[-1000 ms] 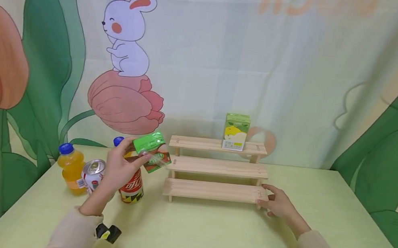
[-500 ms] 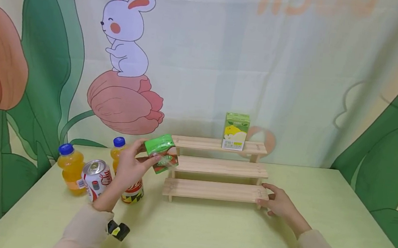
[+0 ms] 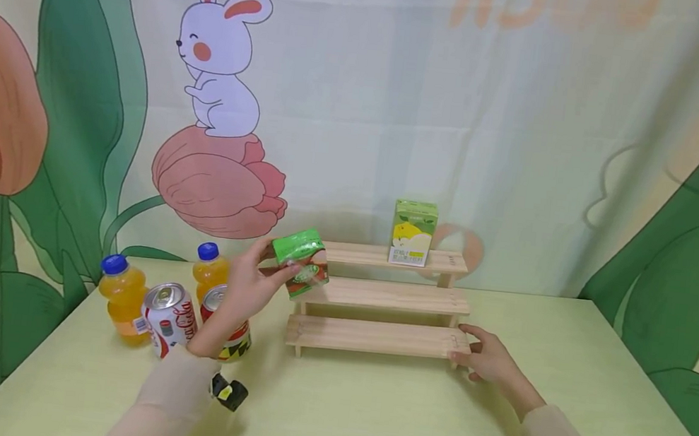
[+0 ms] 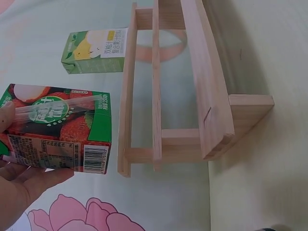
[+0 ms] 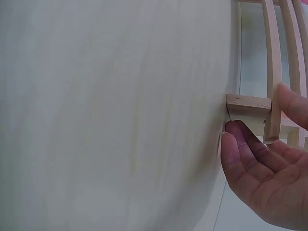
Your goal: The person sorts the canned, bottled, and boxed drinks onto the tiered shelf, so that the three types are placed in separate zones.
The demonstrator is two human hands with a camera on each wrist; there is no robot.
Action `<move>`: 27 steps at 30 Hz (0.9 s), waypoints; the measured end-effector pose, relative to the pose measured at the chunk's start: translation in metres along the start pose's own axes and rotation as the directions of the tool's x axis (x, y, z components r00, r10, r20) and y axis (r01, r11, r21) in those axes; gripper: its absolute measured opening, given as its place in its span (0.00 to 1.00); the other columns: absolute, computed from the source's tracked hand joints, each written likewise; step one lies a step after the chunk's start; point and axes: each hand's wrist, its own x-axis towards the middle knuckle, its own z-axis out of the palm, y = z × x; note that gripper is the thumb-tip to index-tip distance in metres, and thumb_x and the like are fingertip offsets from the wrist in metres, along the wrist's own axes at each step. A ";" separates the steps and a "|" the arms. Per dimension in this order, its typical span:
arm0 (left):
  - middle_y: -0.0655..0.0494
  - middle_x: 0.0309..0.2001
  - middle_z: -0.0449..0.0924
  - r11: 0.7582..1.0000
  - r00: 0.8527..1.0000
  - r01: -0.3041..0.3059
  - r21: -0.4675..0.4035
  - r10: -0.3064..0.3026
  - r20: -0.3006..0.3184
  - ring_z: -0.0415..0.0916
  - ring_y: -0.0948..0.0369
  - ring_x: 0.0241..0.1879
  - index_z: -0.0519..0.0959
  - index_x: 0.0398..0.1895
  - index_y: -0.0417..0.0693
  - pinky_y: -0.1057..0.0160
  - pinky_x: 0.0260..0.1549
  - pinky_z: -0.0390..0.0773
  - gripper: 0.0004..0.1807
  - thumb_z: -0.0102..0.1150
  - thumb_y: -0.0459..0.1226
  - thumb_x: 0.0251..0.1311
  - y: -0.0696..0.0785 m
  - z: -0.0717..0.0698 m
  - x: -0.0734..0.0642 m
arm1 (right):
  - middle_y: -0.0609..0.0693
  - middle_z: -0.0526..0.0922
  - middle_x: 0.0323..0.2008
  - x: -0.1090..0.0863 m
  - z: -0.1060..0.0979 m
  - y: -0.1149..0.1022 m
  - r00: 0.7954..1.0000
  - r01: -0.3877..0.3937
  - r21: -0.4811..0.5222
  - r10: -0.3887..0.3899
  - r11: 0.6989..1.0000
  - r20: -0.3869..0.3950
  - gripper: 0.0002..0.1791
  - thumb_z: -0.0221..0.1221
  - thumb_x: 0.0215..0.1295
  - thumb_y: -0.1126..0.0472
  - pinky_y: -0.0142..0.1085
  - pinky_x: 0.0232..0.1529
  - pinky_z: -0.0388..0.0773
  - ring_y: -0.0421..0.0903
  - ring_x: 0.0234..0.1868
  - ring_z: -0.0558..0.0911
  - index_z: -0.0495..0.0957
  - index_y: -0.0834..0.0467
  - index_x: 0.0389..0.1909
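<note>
My left hand (image 3: 253,286) grips a green and red juice box (image 3: 303,263), tilted in the air by the left end of a three-step wooden shelf (image 3: 375,336). In the left wrist view, strawberries, a straw in clear wrap and a barcode show on this juice box (image 4: 57,127), apart from the shelf. My right hand (image 3: 491,361) holds the right end of the lowest step; in the right wrist view its thumb (image 5: 291,106) lies on the step and the fingers curl about the end. Upright on the top step, right of centre, stands a green and yellow juice box (image 3: 413,233).
Left of the shelf stand two orange drink bottles with blue caps (image 3: 123,301), one behind the cans. A white cola can (image 3: 169,316) is beside them, and a red can (image 3: 237,341) is partly hidden by my left wrist. A printed curtain (image 3: 361,105) hangs behind the table.
My left hand has carried the strawberry juice box to the right and slightly up, over the shelf's left end. The right hand and the shelf have stayed put.
</note>
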 end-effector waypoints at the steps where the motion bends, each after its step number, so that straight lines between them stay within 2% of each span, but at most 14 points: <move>1: 0.43 0.42 0.77 1.000 1.000 -0.001 -0.003 0.001 0.003 0.76 0.50 0.43 0.71 0.47 0.36 0.57 0.38 0.79 0.21 0.64 0.28 0.49 0.000 0.001 0.001 | 0.64 0.77 0.41 0.000 0.000 0.000 1.000 0.003 0.001 -0.003 1.000 0.001 0.37 0.60 0.58 0.63 0.38 0.24 0.75 0.46 0.30 0.76 0.54 0.70 0.64; 6: 0.43 0.43 0.77 0.999 1.000 -0.019 -0.042 0.019 0.002 0.75 0.50 0.44 0.70 0.48 0.36 0.56 0.40 0.78 0.21 0.64 0.28 0.50 -0.002 0.009 0.010 | 0.64 0.77 0.40 0.000 -0.001 0.001 1.000 0.016 -0.002 -0.016 1.000 -0.001 0.36 0.60 0.58 0.63 0.38 0.23 0.75 0.47 0.30 0.76 0.54 0.70 0.64; 10: 0.43 0.43 0.77 0.998 0.999 -0.031 -0.050 0.030 -0.025 0.75 0.50 0.44 0.71 0.48 0.36 0.54 0.39 0.79 0.21 0.64 0.28 0.49 -0.003 0.016 0.016 | 0.64 0.77 0.41 0.000 -0.001 0.001 1.000 0.018 0.003 -0.018 1.000 0.002 0.36 0.60 0.58 0.63 0.38 0.24 0.75 0.46 0.30 0.76 0.55 0.69 0.64; 21: 0.39 0.42 0.77 0.996 0.997 -0.019 -0.086 0.012 -0.081 0.75 0.48 0.44 0.71 0.44 0.32 0.53 0.39 0.78 0.20 0.65 0.27 0.48 -0.006 0.031 0.027 | 0.64 0.77 0.41 0.000 -0.001 0.000 1.000 0.004 0.019 -0.004 1.000 0.002 0.36 0.60 0.58 0.64 0.37 0.23 0.74 0.46 0.29 0.75 0.54 0.69 0.64; 24: 0.36 0.42 0.76 0.996 0.995 -0.003 -0.086 -0.005 -0.100 0.74 0.45 0.45 0.71 0.44 0.28 0.51 0.40 0.78 0.20 0.64 0.25 0.48 0.008 0.033 0.026 | 0.65 0.76 0.42 0.000 -0.001 0.001 1.000 0.008 0.015 -0.008 1.000 0.002 0.36 0.60 0.58 0.63 0.37 0.23 0.75 0.46 0.29 0.76 0.55 0.69 0.64; 27: 0.36 0.43 0.75 0.996 0.994 0.014 -0.087 -0.023 -0.108 0.74 0.45 0.45 0.71 0.45 0.29 0.50 0.40 0.78 0.20 0.64 0.26 0.48 0.007 0.036 0.029 | 0.65 0.77 0.42 0.000 0.000 0.001 1.000 0.011 0.020 -0.011 1.000 0.003 0.36 0.60 0.58 0.64 0.37 0.23 0.74 0.46 0.29 0.76 0.55 0.69 0.64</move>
